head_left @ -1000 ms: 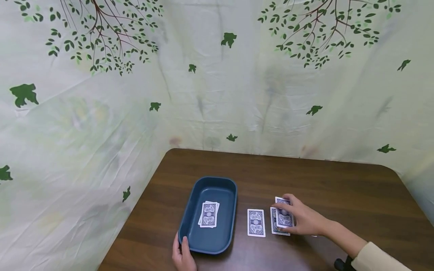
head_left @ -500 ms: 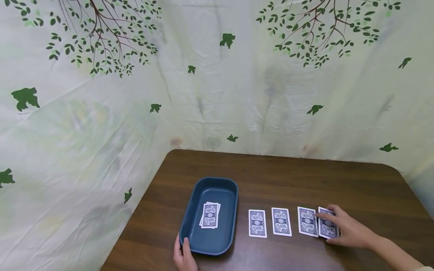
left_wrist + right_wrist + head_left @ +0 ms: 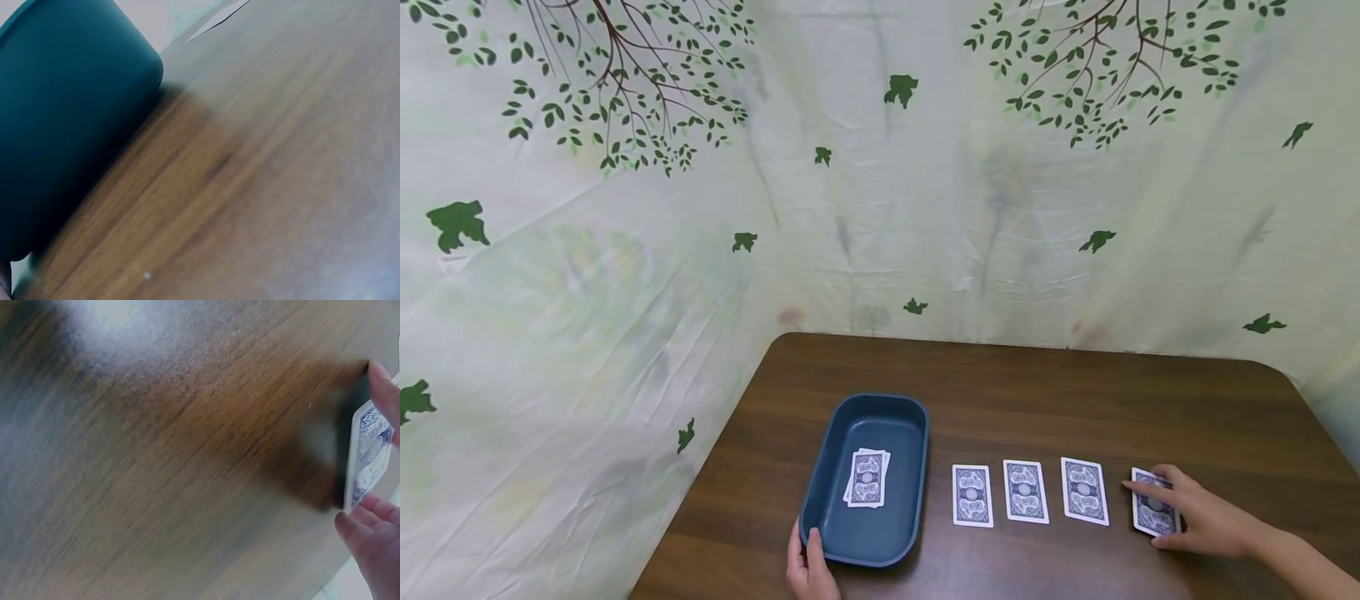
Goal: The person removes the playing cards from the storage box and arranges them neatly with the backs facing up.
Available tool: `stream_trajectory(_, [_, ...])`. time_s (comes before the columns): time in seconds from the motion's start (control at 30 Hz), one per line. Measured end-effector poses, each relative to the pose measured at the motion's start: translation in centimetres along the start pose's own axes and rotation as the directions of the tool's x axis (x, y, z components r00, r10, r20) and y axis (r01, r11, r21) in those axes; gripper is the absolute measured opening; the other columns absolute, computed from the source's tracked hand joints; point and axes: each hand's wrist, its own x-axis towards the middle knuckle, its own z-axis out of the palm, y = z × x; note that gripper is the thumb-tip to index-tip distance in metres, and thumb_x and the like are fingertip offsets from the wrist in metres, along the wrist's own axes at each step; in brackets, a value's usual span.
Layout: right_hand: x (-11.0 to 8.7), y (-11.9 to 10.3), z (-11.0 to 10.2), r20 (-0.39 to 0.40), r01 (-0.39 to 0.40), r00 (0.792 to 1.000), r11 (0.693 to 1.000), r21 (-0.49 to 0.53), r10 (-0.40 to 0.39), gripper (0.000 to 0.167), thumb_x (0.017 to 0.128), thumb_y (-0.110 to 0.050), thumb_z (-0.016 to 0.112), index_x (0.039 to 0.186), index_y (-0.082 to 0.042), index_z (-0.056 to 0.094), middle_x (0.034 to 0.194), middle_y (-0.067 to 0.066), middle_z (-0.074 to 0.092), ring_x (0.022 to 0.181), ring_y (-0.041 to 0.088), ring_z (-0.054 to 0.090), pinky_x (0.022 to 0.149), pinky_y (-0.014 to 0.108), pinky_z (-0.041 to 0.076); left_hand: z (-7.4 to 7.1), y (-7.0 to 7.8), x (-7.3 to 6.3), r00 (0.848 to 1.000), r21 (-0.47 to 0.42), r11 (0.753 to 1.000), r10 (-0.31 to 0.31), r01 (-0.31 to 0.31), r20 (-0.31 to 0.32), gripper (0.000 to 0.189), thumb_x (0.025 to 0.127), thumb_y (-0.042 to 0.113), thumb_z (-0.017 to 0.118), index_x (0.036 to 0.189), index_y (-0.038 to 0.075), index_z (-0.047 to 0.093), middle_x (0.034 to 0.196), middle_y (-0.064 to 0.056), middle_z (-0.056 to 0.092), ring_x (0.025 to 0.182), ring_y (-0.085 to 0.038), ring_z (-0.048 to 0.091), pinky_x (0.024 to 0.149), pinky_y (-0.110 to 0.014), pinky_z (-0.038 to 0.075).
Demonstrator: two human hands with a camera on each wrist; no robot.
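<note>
With thumb inside the rim and fingers outside, my left hand grips the near left corner of a blue tray. In the left wrist view the outer wall of the tray fills the upper left. At the right end of a row, my right hand holds a blue-backed playing card by its far and near short edges, low over the table. The right wrist view shows that card pinched between thumb and fingers, its long white edge facing the camera; part of its face-down back is covered.
Left of my right hand, three face-down playing cards lie apart in a row: one nearest the tray, a middle card and a right card. Inside the tray sits a small pile of cards. A brown wooden table meets a leaf-printed cloth.
My right hand has moved right with its card, from over the second card past the third one, uncovering both. My left hand stays on the tray.
</note>
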Motion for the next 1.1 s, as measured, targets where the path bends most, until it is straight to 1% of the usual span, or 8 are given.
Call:
stream_trajectory(0.17, [0.1,0.2,-0.1,0.068,-0.023,0.997,0.998,0.062,0.019,0.068,0.074,-0.05,0.068,0.131,-0.015,0.052,0.117,0.024,0.042,0.096,0.034,0.047,0.069,0.034,0.047,-0.1,-1.1,0.3,0.999,0.029,0.999,-0.033,0.033,0.001,0.03,0.09,0.001,0.053,0.117,-0.012,0.055,0.106,0.01,0.06,0.09,0.007,0.051,0.077,-0.008,0.037])
stream_trajectory(0.27, [-0.1,0.2,0.0,0.102,-0.049,0.994,0.995,0.089,0.039,0.066,0.077,-0.049,0.066,0.132,-0.017,0.05,0.12,0.027,0.039,0.099,0.039,0.047,0.07,0.035,0.047,-0.1,-1.3,0.5,1.0,0.011,1.0,-0.02,0.02,0.019,0.031,0.091,0.003,0.052,0.117,-0.012,0.054,0.106,0.012,0.059,0.091,0.006,0.051,0.078,-0.009,0.037])
stream_trajectory(0.33, [-0.2,0.2,0.1,0.098,-0.041,0.995,0.995,0.093,0.031,0.064,0.077,-0.047,0.066,0.133,-0.018,0.05,0.121,0.027,0.038,0.099,0.04,0.046,0.071,0.034,0.047,-0.1,-1.3,0.5,1.0,0.004,1.0,-0.011,0.011,0.028,0.031,0.091,0.003,0.052,0.117,-0.013,0.054,0.106,0.013,0.06,0.092,0.006,0.051,0.078,-0.009,0.037])
stream_trajectory(0.43, [-0.4,0.3,0.2,0.086,-0.019,0.996,0.996,0.085,0.012,0.061,0.078,-0.044,0.067,0.132,-0.019,0.051,0.121,0.027,0.038,0.097,0.04,0.047,0.07,0.032,0.047,0.0,0.2,0.2,1.0,0.001,1.0,0.008,-0.008,0.028,0.03,0.09,-0.001,0.05,0.115,-0.016,0.052,0.104,0.015,0.059,0.091,0.007,0.051,0.078,-0.008,0.037])
stream_trajectory(0.5, [-0.5,0.3,0.3,0.069,-0.006,0.998,0.998,0.064,0.001,0.06,0.078,-0.044,0.067,0.131,-0.02,0.052,0.121,0.025,0.039,0.096,0.038,0.047,0.07,0.031,0.046,0.1,0.4,0.1,1.0,-0.005,1.0,0.019,-0.018,0.023,0.029,0.089,-0.004,0.05,0.115,-0.017,0.052,0.104,0.015,0.059,0.09,0.007,0.051,0.077,-0.007,0.037])
stream_trajectory(0.77, [-0.6,0.2,0.3,0.037,0.016,0.999,1.0,0.016,-0.017,0.058,0.078,-0.043,0.067,0.129,-0.019,0.054,0.12,0.023,0.04,0.092,0.035,0.048,0.069,0.03,0.047,-0.1,-1.3,0.1,1.0,-0.003,1.0,0.015,-0.015,0.002,0.03,0.09,0.001,0.053,0.115,-0.015,0.054,0.1,0.025,0.056,0.089,0.009,0.051,0.077,-0.007,0.037])
stream_trajectory(0.97, [-0.7,0.1,0.3,0.056,-0.002,0.998,1.0,0.022,0.001,0.057,0.079,-0.044,0.066,0.129,-0.019,0.053,0.121,0.024,0.039,0.092,0.036,0.048,0.069,0.031,0.047,-0.1,-1.4,0.1,0.999,-0.015,0.999,0.031,-0.031,0.006,0.029,0.089,-0.002,0.052,0.114,-0.017,0.053,0.099,0.026,0.056,0.089,0.008,0.051,0.076,-0.007,0.037])
stream_trajectory(1.1, [-0.8,0.1,0.4,0.052,0.004,0.999,1.0,0.022,-0.005,0.058,0.079,-0.043,0.066,0.13,-0.019,0.053,0.122,0.023,0.038,0.093,0.036,0.048,0.069,0.03,0.047,0.0,-0.5,0.0,0.999,-0.012,0.999,0.042,-0.042,0.006,0.027,0.088,-0.007,0.051,0.113,-0.019,0.052,0.099,0.025,0.056,0.088,0.009,0.051,0.075,-0.007,0.037])
